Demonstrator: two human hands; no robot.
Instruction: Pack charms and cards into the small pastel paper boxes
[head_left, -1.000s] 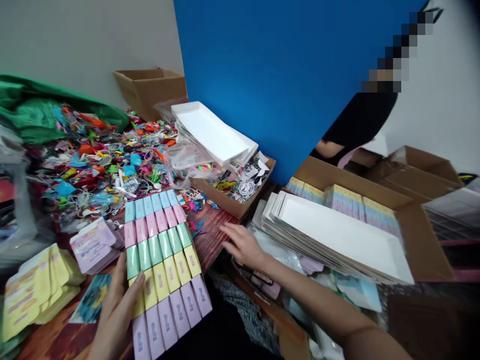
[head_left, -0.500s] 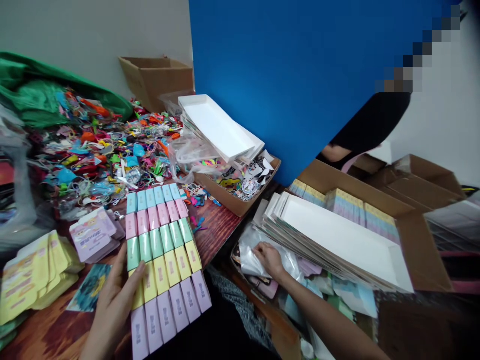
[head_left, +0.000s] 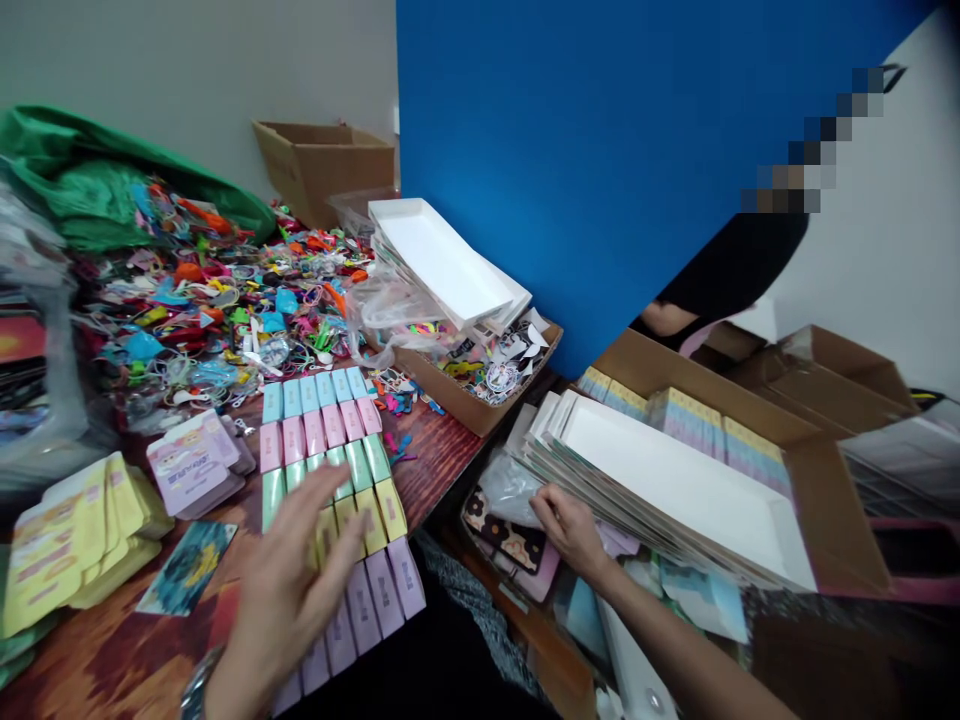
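Note:
My left hand (head_left: pixel 300 560) is over rows of small pastel boxes (head_left: pixel 360 505), fingers spread and slightly blurred; whether it touches them I cannot tell. The boxes stand in blue, pink, green, yellow and purple rows at the table's front edge. My right hand (head_left: pixel 568 525) is closed, pinching the edge of a clear plastic bag (head_left: pixel 511 488). Under the bag lies a dark flower-patterned item (head_left: pixel 504 535) in an open container below the table. Left of the boxes are a stack of folded purple cartons (head_left: pixel 193 470), a stack of yellow cartons (head_left: pixel 82 540) and a picture card (head_left: pixel 187 568).
White trays (head_left: pixel 675 480) lean stacked against a cardboard box (head_left: pixel 836 510) of packed small boxes. More white trays (head_left: pixel 442 265) rest on a carton (head_left: pixel 450 385) of flat cutouts. Colourful trinkets (head_left: pixel 225 310) cover the table's back. Another person's black sleeve (head_left: pixel 739 265) shows behind the blue panel (head_left: pixel 570 150).
My left hand has let go of the boxes' left side and moved right over them, fingers spread. My right hand has drawn the plastic bag aside, uncovering more of the flower-patterned item.

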